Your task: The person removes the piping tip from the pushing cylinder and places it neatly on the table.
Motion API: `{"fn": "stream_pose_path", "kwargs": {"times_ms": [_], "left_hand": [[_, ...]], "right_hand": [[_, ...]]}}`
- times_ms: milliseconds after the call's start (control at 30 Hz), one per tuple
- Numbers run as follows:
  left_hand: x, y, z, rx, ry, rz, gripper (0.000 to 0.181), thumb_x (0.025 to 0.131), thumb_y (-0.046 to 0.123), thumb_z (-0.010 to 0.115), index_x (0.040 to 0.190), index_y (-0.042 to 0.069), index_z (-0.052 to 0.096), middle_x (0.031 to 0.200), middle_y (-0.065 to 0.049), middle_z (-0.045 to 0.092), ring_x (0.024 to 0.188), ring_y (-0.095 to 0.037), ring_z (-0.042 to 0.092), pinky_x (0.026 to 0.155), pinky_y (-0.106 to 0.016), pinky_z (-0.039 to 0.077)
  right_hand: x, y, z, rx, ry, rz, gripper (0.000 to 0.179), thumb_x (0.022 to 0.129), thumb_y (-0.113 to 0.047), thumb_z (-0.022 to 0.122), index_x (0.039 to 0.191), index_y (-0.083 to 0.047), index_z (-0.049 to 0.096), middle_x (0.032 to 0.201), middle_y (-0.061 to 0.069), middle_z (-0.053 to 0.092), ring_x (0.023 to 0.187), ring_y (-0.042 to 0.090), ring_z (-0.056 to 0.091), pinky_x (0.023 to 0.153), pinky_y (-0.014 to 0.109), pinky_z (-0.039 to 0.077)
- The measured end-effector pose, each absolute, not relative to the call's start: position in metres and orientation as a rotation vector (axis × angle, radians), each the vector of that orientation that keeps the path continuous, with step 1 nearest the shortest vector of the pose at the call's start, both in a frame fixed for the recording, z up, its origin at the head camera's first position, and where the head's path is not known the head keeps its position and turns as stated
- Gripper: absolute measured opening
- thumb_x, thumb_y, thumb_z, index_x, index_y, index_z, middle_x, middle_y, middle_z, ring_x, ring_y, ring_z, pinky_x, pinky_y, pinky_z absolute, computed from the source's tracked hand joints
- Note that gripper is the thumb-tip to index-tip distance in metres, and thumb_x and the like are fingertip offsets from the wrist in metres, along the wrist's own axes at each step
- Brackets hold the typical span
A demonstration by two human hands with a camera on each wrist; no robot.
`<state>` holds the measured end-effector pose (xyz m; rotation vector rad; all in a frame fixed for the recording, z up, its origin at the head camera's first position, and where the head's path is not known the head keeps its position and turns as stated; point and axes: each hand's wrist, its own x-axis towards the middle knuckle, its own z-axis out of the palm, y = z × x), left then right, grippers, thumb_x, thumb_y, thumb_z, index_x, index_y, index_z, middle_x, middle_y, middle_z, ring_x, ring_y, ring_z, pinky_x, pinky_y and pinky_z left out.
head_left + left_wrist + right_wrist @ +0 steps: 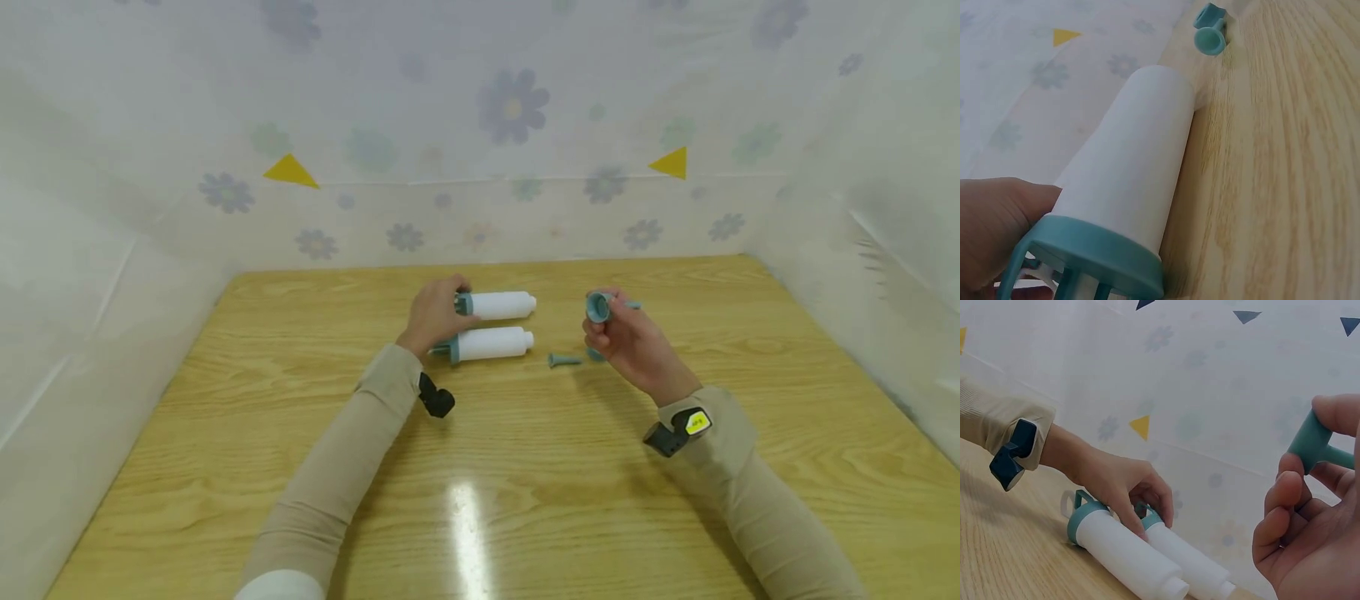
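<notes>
Two white cylinders with teal handled end caps lie side by side on the table, the back cylinder [501, 305] and the front cylinder [491, 343]. My left hand [433, 312] grips the back one around its teal cap, thumb on the near side and fingers on the far side. In the left wrist view, the front cylinder [1125, 156] hides much of that grip. Raised above the table, my right hand [633, 346] pinches a teal piece [1310, 442] between thumb and fingers. This piece has a wide hollow cup and a thin side stem.
Right of the cylinders, a small teal funnel-shaped piece [564, 361] lies on the wooden table [375, 517]. Beside it is another teal piece [595, 356], partly covered by my right hand. A flower-patterned curtain [450, 150] encloses the table's back and sides.
</notes>
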<state>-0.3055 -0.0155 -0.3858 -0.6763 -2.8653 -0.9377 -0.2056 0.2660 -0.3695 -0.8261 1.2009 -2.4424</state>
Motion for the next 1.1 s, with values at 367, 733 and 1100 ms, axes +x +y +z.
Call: {"fn": "stream_pose_path", "kwargs": {"times_ms": [367,733,1100], "left_hand": [[-0.306,-0.014,-0.386,-0.672,-2.893,-0.841,0.034,0.086,0.026,0.074,0.114,0.007,0.065,0.107,-0.010,0.068,0.083,-0.023,0.062,0.071,-0.037,0.052],[-0.292,0.009,-0.380,-0.773,-2.722,-0.663,0.030,0.091,0.030,0.067,0.111,0.008,0.065,0.118,-0.012,0.064,0.104,-0.029,0.061,0.092,-0.047,0.046],[-0.260,0.041,-0.359,-1.033,-2.543,-0.885,0.037,0.088,0.029,0.071,0.117,0.008,0.062,0.117,-0.008,0.061,0.107,-0.025,0.057,0.088,-0.039,0.049]], "right_hand": [[-0.208,0.260,-0.368,-0.841,1.253,-2.411,0.036,0.107,-0.016,0.023,0.114,-0.010,0.058,0.087,0.002,0.057,0.069,0.018,0.030,0.065,0.029,0.020],[-0.209,0.257,-0.369,-0.815,1.333,-2.379,0.033,0.107,-0.019,0.025,0.105,-0.012,0.057,0.085,-0.001,0.055,0.068,0.016,0.032,0.064,0.028,0.021],[-0.206,0.258,-0.367,-0.709,1.522,-2.378,0.028,0.107,-0.019,0.027,0.114,-0.016,0.054,0.085,-0.004,0.051,0.069,0.017,0.029,0.064,0.029,0.020]]}}
